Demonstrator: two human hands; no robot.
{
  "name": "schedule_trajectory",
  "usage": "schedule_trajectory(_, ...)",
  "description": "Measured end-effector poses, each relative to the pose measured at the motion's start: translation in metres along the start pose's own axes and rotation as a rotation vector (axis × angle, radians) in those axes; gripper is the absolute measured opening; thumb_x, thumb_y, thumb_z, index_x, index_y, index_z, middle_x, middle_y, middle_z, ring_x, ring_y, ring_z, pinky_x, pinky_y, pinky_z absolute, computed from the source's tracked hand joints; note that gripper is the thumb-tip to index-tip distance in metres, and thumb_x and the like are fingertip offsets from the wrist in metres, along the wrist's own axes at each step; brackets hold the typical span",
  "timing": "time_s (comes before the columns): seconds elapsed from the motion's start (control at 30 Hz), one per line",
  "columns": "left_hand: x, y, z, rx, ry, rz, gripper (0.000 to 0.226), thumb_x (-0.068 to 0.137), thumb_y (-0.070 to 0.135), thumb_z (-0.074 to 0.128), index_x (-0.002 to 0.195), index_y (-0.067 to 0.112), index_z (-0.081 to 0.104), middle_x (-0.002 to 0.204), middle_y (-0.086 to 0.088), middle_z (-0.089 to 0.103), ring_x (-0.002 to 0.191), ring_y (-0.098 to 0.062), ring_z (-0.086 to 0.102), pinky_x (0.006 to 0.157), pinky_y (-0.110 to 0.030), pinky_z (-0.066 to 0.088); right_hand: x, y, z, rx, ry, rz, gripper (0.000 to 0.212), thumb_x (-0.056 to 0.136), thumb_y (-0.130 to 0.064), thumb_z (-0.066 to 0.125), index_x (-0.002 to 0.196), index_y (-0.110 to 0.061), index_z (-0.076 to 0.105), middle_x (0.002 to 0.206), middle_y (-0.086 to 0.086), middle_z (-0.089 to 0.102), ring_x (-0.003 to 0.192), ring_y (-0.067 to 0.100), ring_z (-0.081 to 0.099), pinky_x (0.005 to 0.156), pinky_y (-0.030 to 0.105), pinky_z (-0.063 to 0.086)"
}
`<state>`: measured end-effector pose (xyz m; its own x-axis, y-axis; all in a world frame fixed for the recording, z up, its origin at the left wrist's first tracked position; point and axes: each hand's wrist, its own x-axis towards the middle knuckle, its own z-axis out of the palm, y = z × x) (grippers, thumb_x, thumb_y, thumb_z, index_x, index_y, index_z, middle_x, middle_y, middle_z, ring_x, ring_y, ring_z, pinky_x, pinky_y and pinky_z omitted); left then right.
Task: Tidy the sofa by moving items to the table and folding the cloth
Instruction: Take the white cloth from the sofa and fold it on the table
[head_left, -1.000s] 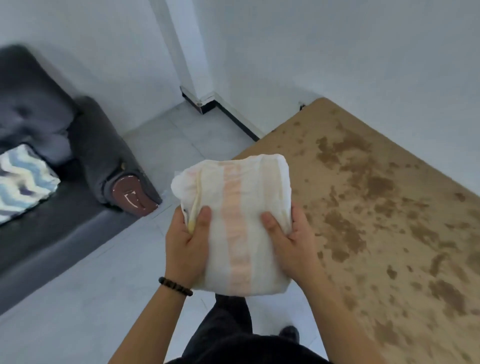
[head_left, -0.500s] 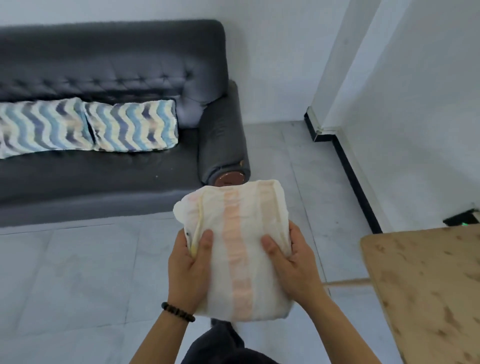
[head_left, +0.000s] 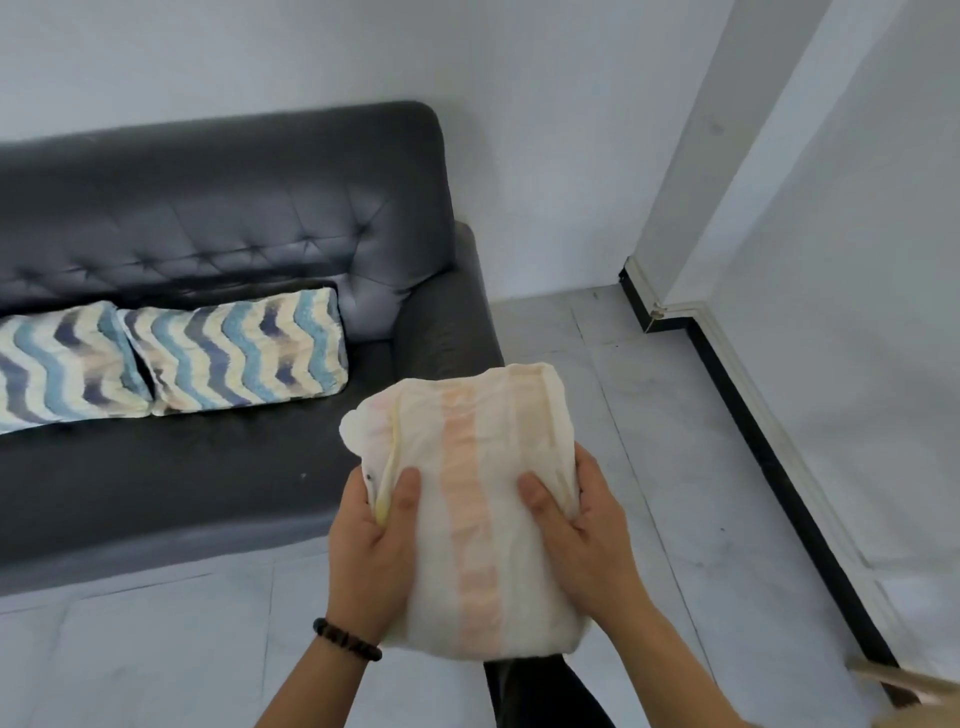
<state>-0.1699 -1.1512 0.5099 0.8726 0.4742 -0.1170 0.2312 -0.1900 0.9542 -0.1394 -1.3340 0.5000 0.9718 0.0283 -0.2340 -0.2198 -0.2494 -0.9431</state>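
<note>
A folded cream cloth (head_left: 467, 499) with pale orange stripes is held in front of me above the floor. My left hand (head_left: 371, 545) grips its left edge, thumb on top. My right hand (head_left: 584, 530) grips its right edge the same way. The dark grey tufted sofa (head_left: 218, 234) stands ahead and to the left, its right armrest just beyond the cloth. Only a corner of the wooden table (head_left: 904, 691) shows at the bottom right edge.
Two wavy blue-and-cream striped cushions (head_left: 239, 353) lean on the sofa seat. Grey floor tiles (head_left: 649, 415) run between sofa and white wall, with a black skirting line along the right. My dark trouser leg shows below the cloth.
The view has swung left from the table to the sofa, which now fills the left side. The table has slid almost out of frame. Both hands keep the same hold on the cloth.
</note>
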Motion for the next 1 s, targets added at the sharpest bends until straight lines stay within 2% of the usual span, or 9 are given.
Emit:
schedule_trajectory(0.1,0.074,0.007,0.028,0.018,0.010,-0.016,0.019,0.087,0.043,0.055,0.103,0.034,0.055,0.097,0.010,0.066,0.084,0.007,0.061,0.068,-0.022,0.047,0.083,-0.008,0.008,0.022,-0.022,0.026,0.040,0.083,-0.058,0.061,0.117,-0.058,0.041,0.109,-0.043,0.054,0.100,-0.016,0.055,0.081,0.016,0.046)
schedule_trajectory(0.2,0.145,0.019,0.048,0.055,0.026,-0.045,0.012,0.089,0.041,0.055,0.100,0.038,0.053,0.097,0.011,0.065,0.082,0.009,0.060,0.066,-0.018,0.045,0.161,-0.023,0.017,0.008,-0.048,0.045,0.048,0.082,-0.059,0.061,0.125,-0.050,0.042,0.110,-0.042,0.054,0.101,-0.016,0.055,0.083,0.016,0.046)
schedule_trajectory(0.3,0.210,0.024,0.063,0.051,0.038,-0.082,0.012,0.088,0.042,0.054,0.100,0.040,0.053,0.097,0.012,0.065,0.083,0.009,0.060,0.065,-0.015,0.044,0.231,-0.037,0.031,-0.019,-0.081,0.064,0.045,0.084,-0.056,0.060,0.124,-0.049,0.041,0.110,-0.043,0.053,0.101,-0.016,0.054,0.078,0.011,0.045)
schedule_trajectory(0.43,0.286,0.009,0.075,0.063,0.027,-0.110,0.017,0.089,0.042,0.055,0.106,0.040,0.053,0.097,0.028,0.064,0.087,0.013,0.059,0.067,-0.011,0.044,0.305,-0.040,0.057,-0.041,-0.095,0.122,0.044,0.085,-0.053,0.061,0.125,-0.046,0.044,0.110,-0.031,0.060,0.099,-0.014,0.056,0.078,0.013,0.046)
schedule_trajectory(0.53,0.340,-0.021,0.087,0.068,0.002,-0.148,0.017,0.088,0.042,0.056,0.105,0.041,0.053,0.095,0.036,0.062,0.087,0.014,0.059,0.067,-0.008,0.045,0.357,-0.020,0.082,-0.067,-0.092,0.155,0.051,0.087,-0.053,0.061,0.133,-0.040,0.044,0.116,-0.027,0.060,0.102,-0.007,0.059,0.088,0.021,0.050)
schedule_trajectory(0.73,0.466,-0.120,0.124,0.119,-0.033,-0.205,0.007,0.093,0.039,0.056,0.099,0.037,0.053,0.094,0.015,0.064,0.083,0.005,0.060,0.072,-0.028,0.049,0.482,0.051,0.145,-0.216,-0.077,0.228,0.065,0.088,-0.060,0.055,0.144,-0.035,0.034,0.131,-0.018,0.051,0.115,0.009,0.053,0.103,0.039,0.045)
schedule_trajectory(0.83,0.526,-0.165,0.147,0.108,-0.041,-0.183,0.021,0.093,0.041,0.057,0.109,0.027,0.056,0.100,0.013,0.064,0.092,-0.005,0.062,0.081,-0.034,0.054,0.545,0.083,0.168,-0.251,-0.047,0.217,0.065,0.090,-0.058,0.055,0.146,-0.033,0.031,0.134,-0.013,0.050,0.113,0.009,0.049,0.105,0.040,0.043)
schedule_trajectory(0.9,0.565,-0.198,0.161,0.075,-0.130,-0.223,0.043,0.092,0.048,0.055,0.127,0.025,0.052,0.118,0.012,0.062,0.109,-0.008,0.059,0.093,-0.033,0.049,0.585,0.107,0.178,-0.246,-0.034,0.210,0.070,0.091,-0.058,0.053,0.150,-0.033,0.024,0.145,-0.009,0.045,0.122,0.013,0.048,0.108,0.042,0.040)
schedule_trajectory(1.0,0.603,-0.253,0.176,0.117,-0.282,-0.364,0.080,0.089,0.056,0.055,0.152,0.028,0.015,0.149,0.004,0.042,0.133,-0.014,0.043,0.110,-0.040,0.038,0.616,0.155,0.190,-0.372,-0.051,0.230,0.079,0.095,-0.059,0.044,0.156,-0.032,0.002,0.162,-0.002,0.014,0.144,0.024,0.030,0.116,0.048,0.030)
